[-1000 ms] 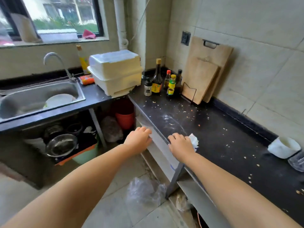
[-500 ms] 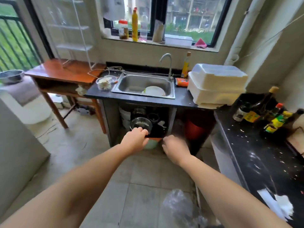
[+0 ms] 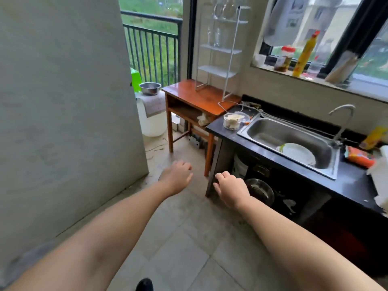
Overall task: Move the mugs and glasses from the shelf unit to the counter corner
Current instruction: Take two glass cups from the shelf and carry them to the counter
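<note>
Both bare forearms reach forward from the bottom of the view, held out over a grey tiled floor (image 3: pixel 189 238). The left hand (image 3: pixel 177 178) is palm down, its fingers loosely curled under and close together, holding nothing. The right hand (image 3: pixel 230 189) sits a little lower and to its right, also palm down, knuckles up, fingers relaxed and bent, touching nothing. The two hands are near each other but apart.

Beyond them, a white wire shelf unit (image 3: pixel 218 51) stands upright on a small orange-brown wooden table (image 3: pixel 195 95), in the corner beside a balcony railing. Clear glasses (image 3: pixel 214 36) stand on its upper tiers; they are blurred and hard to count. To the right, a black counter (image 3: pixel 228 131) holds a steel sink (image 3: pixel 270 133) with a white plate (image 3: pixel 298 152) lying inside it.
</note>
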The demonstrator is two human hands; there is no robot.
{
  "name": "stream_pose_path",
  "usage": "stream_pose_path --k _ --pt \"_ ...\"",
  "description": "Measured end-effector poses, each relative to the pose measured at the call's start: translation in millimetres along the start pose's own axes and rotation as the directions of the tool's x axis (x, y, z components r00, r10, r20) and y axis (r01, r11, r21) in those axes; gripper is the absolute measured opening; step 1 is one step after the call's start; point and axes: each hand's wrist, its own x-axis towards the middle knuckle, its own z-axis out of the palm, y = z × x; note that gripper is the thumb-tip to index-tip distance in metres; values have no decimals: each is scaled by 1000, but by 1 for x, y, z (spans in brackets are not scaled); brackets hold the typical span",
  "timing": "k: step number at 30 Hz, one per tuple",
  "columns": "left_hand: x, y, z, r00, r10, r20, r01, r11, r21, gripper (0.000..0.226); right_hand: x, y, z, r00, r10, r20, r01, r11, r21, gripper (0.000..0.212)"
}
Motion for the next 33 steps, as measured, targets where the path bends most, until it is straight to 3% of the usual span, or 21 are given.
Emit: stream_pose_path --k 6,13,17,24,33 --pt "64 -82 -33 999 -30 -25 30 999 14 35 107 -49 -12 994 -82 -69 83 996 19 37" --pt "155 -169 -86 998 54 -23 -54 998 38 35 238 -92 -32 992 4 -128 5 998 70 38" --pt "206 -203 -104 999 21 -40 -21 1000 -2 35 300 -102 -46 988 13 -155 0 997 83 39" --pt "316 -229 -116 998 3 -68 -10 994 -105 30 417 -77 -56 985 49 -168 -41 998 49 35" --pt "509 -255 -150 991 -2 -137 -11 996 -91 27 599 -12 -82 985 26 -170 -27 1000 0 35"
